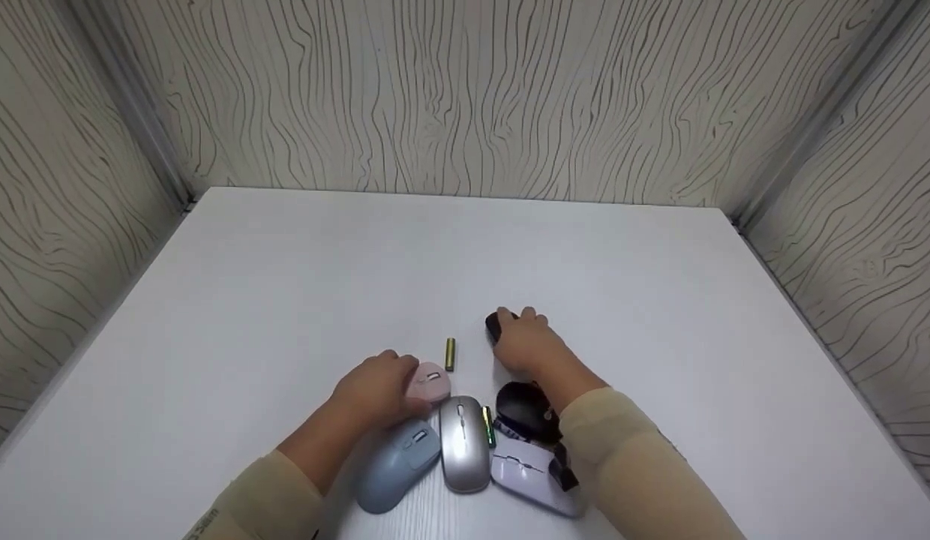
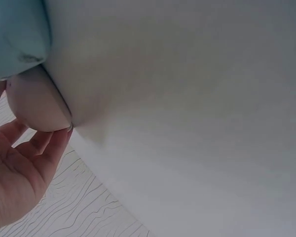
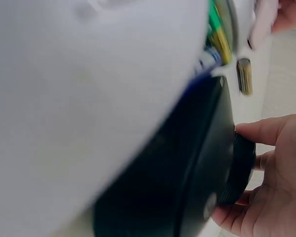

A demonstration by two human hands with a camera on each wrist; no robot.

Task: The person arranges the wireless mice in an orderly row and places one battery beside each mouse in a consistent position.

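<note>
My left hand (image 1: 379, 386) grips a pink computer mouse (image 1: 429, 382), its thumb near side and fingers far side. In the left wrist view the fingers curl against the rounded end of that pink mouse (image 2: 37, 101). Farther forward and to the right, my right hand (image 1: 526, 341) holds a small black rounded object (image 1: 499, 327). The right wrist view shows thumb and fingers around this black object (image 3: 241, 168); its kind I cannot tell. Between the hands lies a gold battery (image 1: 451, 354). A blue-grey mouse (image 1: 396, 469) sits just below the left hand.
A silver mouse (image 1: 465, 446) lies near the front middle, with a green-and-gold battery (image 1: 488, 426) along its right side. Under the right forearm are a larger black mouse (image 1: 525, 411) and a pale lilac mouse (image 1: 529, 472), partly covered by a dark piece (image 1: 562, 469). Wood-grain panels (image 1: 435, 97) enclose the white table (image 1: 322, 247).
</note>
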